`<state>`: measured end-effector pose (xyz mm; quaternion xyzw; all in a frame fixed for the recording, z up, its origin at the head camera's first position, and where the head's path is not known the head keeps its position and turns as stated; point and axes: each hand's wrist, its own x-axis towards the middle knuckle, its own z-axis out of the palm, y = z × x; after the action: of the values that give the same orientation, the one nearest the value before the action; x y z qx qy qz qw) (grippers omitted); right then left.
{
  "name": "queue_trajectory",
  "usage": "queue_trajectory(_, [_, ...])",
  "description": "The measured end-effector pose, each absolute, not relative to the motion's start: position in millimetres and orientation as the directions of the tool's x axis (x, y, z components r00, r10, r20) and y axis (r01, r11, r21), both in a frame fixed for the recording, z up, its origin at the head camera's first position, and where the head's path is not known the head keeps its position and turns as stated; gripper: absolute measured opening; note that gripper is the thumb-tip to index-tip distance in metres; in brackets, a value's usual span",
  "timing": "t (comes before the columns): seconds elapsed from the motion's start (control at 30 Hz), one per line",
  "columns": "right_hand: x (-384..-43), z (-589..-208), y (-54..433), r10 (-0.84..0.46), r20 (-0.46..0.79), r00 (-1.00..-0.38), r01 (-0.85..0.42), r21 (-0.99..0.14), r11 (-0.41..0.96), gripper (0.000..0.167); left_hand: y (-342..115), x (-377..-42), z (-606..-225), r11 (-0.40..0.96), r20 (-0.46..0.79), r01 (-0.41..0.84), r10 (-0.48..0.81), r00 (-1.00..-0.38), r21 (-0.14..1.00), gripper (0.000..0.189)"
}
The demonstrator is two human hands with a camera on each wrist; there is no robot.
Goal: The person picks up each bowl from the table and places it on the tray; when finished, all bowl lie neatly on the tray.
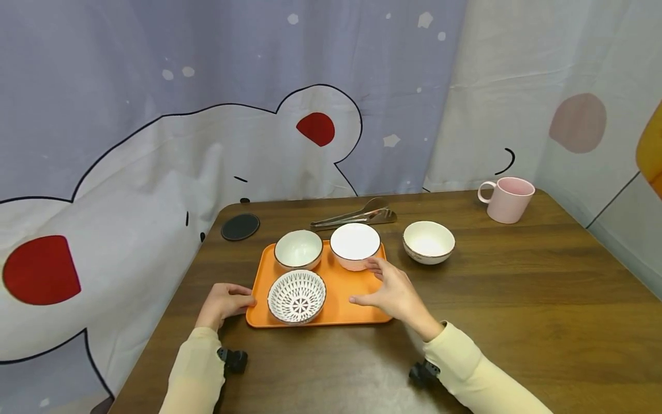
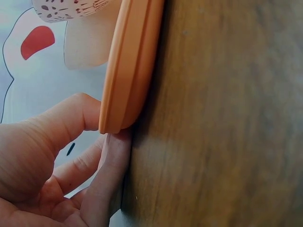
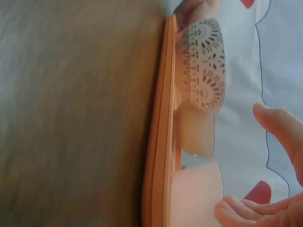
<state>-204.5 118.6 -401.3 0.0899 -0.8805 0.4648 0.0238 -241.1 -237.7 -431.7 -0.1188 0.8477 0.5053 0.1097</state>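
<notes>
My left hand (image 1: 223,305) pinches the left edge of an orange tray (image 1: 338,299); in the left wrist view the thumb lies at the rim and fingers reach beneath it. Three bowls stand on the tray: a patterned bowl (image 1: 297,296) at the front left, a pale bowl (image 1: 299,250) behind it, and a bowl with a white inside and pink outside (image 1: 355,244) at the back right. Over the tray's right part, my right hand (image 1: 395,292) is spread, thumb apart from the fingers, its fingertips close to the pink bowl's side.
Another white bowl (image 1: 428,241) stands right of the tray. Metal tongs (image 1: 357,217) lie behind it, and a dark round coaster (image 1: 240,226) lies at the back left. A pink mug (image 1: 509,201) stands at the far right, before a printed curtain (image 1: 258,155).
</notes>
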Motion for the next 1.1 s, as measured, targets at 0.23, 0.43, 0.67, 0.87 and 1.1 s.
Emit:
queue_trajectory(0.23, [-208.3,-402.1,132.9,-0.129,0.123,-0.984,-0.174,-0.819,0.546,0.084,-237.6,-241.9,-431.9,0.465,-0.298,-0.300,-0.080,-0.951,0.833,0.036])
queue_trajectory(0.43, [-211.1,-403.4,145.5,-0.117,0.125,-0.985,-0.169,-0.831,0.531,0.082,-238.4,-243.5,-430.5,0.468,-0.308,-0.308,-0.080,-0.948,0.828,0.038])
queue_trajectory(0.67, [-214.4,-403.5,160.2,-0.078,0.131,-0.988,-0.152,-0.819,0.553,0.082,-237.9,-243.7,-429.2,0.479,-0.315,-0.315,-0.083,-0.945,0.819,0.038])
queue_trajectory(0.87, [-217.2,-400.6,171.4,-0.043,0.134,-0.990,-0.135,-0.817,0.560,0.086,-238.5,-243.3,-431.1,0.470,-0.314,-0.314,-0.081,-0.946,0.825,0.037])
queue_trajectory(1.1, [-221.3,-398.9,183.2,-0.013,0.140,-0.990,-0.122,-0.812,0.571,0.086,-238.3,-242.5,-431.6,0.469,-0.315,-0.316,-0.082,-0.946,0.825,0.037])
